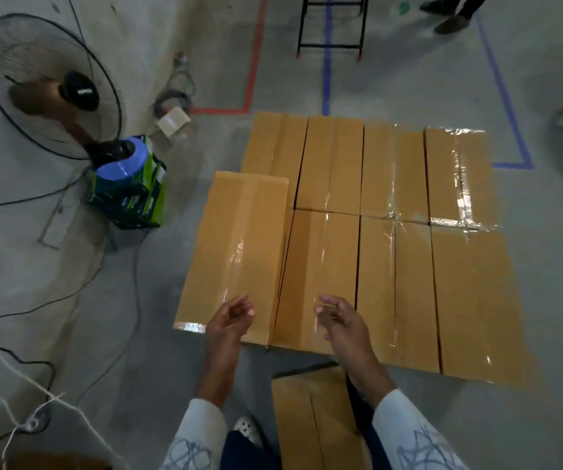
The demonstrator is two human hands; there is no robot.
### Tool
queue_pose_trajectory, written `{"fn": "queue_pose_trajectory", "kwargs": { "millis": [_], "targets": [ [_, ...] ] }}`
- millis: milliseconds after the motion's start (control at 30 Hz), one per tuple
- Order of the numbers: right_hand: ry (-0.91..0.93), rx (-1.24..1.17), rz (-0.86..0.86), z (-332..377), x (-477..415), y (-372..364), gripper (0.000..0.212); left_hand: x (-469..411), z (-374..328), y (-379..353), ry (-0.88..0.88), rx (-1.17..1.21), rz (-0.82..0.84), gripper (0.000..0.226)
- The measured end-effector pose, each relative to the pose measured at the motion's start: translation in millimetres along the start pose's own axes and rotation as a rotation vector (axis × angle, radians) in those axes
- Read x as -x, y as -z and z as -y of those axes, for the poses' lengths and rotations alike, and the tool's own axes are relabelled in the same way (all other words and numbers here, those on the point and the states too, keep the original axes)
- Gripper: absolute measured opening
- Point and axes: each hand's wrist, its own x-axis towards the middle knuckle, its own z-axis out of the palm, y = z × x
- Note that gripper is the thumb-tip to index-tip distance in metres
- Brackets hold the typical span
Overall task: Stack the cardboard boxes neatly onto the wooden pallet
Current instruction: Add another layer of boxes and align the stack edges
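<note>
head view, left to right. well left of both hands stands a pedestal fan [49, 86]. just ahead of the left hand [231, 320], whose fingers are loosely spread and hold nothing, lies a long taped carton [236, 245] that appears to sit higher than its neighbours. the right hand [339, 322], likewise relaxed and empty, hovers over the flat carton layer [395, 266]; the pallet beneath is hidden. under the right forearm lies a floor carton [310, 422]. judged stiff and fairly light, with slick tape: grip bare cardboard at opposite ends.
</note>
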Motion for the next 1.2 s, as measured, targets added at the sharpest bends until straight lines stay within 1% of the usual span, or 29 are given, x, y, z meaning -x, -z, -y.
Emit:
{"fn": "queue_pose_trajectory", "kwargs": {
  "millis": [67, 133, 200, 267, 300, 367, 433, 500, 567, 633, 667, 700, 767, 900, 1067, 1200],
  "targets": [
    [-0.013, 0.013, -0.015, -4.1, -39.7, -17.7, 0.031, -44.0, 12.6, -2.7, -0.02, -0.072, -0.033, 0.035],
    [-0.019, 0.019, -0.034, -13.0, -83.9, -39.5, 0.032, -94.9, 28.9, -5.1, -0.059, -0.22, -0.045, 0.038],
    [0.004, 0.031, -0.062, -22.7, -133.8, -65.9, 0.033, -155.0, 44.0, -8.6, -0.152, -0.43, -0.045, 0.041],
    [0.039, 0.039, -0.09, -29.6, -183.6, -91.8, 0.037, -220.9, 51.5, -13.1, -0.29, -0.586, -0.049, 0.043],
    [0.06, 0.033, -0.101, -33.4, -208.5, -105.4, 0.038, -256.3, 55.6, -14.7, -0.352, -0.667, -0.071, 0.048],
    [0.088, 0.017, -0.121, -39.9, -250.9, -129.8, 0.043, -315.2, 61.4, -12.7, -0.433, -0.841, -0.192, 0.065],
    [0.141, 0.033, -0.158, -46.2, -283.3, -146.5, 0.05, -356.0, 59.8, -8.4, -0.426, -0.919, -0.344, 0.082],
    [0.179, 0.061, -0.17, -51.3, -306.6, -159.2, 0.057, -385.3, 58.7, 3.5, -0.333, -0.914, -0.487, 0.095],
    [0.227, 0.101, -0.185, -59.2, -321.1, -166.5, 0.066, -413.0, 67.0, 22.2, -0.215, -0.893, -0.571, 0.101],
    [0.25, 0.124, -0.178, -69.0, -326.3, -171.6, 0.072, -428.1, 75.6, 30.8, -0.067, -0.819, -0.587, 0.104],
    [0.248, 0.113, -0.16, -73.9, -325.9, -174.2, 0.074, -432.2, 82.0, 32.4, -0.012, -0.755, -0.574, 0.101],
    [0.241, 0.088, -0.133, -78.7, -324.2, -176.8, 0.077, -433.4, 87.6, 31.5, 0.008, -0.722, -0.558, 0.093],
    [0.236, 0.026, -0.075, -87.4, -319.1, -182.3, 0.082, -430.6, 99.7, 30.9, -0.02, -0.743, -0.521, 0.077],
    [0.25, -0.045, -0.03, -93.8, -314.0, -189.4, 0.088, -429.1, 120.0, 35.2, -0.078, -0.84, -0.522, 0.085],
    [0.243, -0.095, 0.024, -90.8, -307.6, -186.6, 0.066, -418.8, 110.3, 22.4, -0.124, -0.846, -0.506, 0.092],
    [0.231, -0.093, 0.043, -89.0, -305.1, -185.6, 0.062, -418.4, 109.0, 19.4, -0.156, -0.896, -0.493, 0.099]
  ]
}}
